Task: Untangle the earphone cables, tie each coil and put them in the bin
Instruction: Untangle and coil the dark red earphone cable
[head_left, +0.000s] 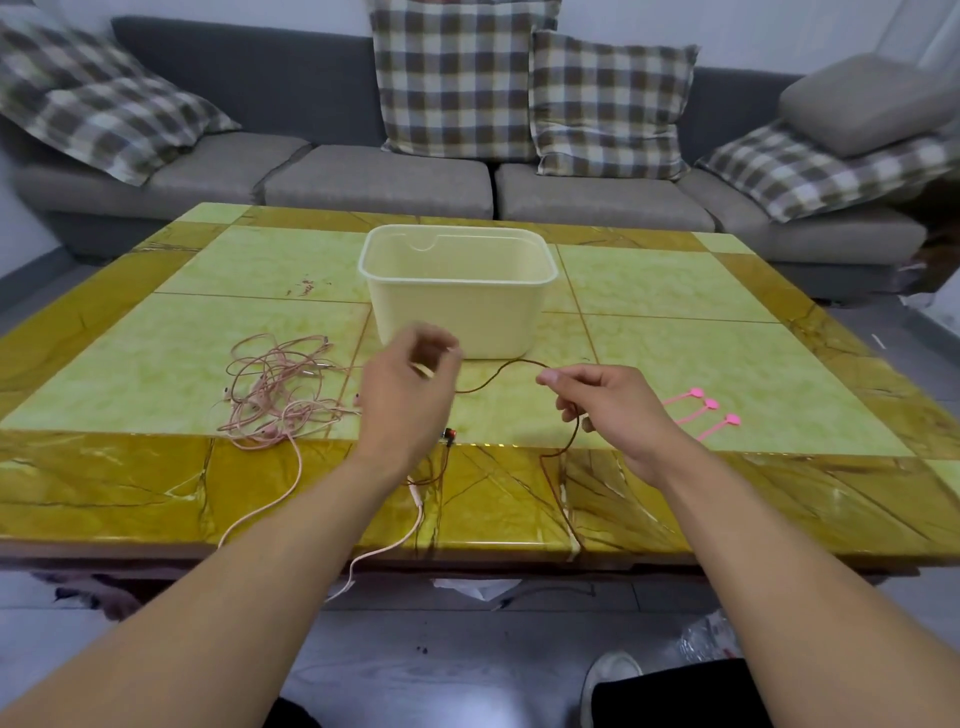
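Left hand (410, 384), right hand (597, 400) both pinch thin dark-brown earphone cable (498, 371) mid-frame, stretched between them, likely for coiling. Tangled pink earphone cables (275, 389) lie left; cream plastic bin (457, 291) behind; pink ties (701, 410) right.

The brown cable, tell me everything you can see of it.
The brown cable is a thin, dark brown cord, pulled free of the pink tangle. Both hands grip it: the left hand and right hand hold a slack arc above the table, before the bin. Its loose ends trail down to the near edge.
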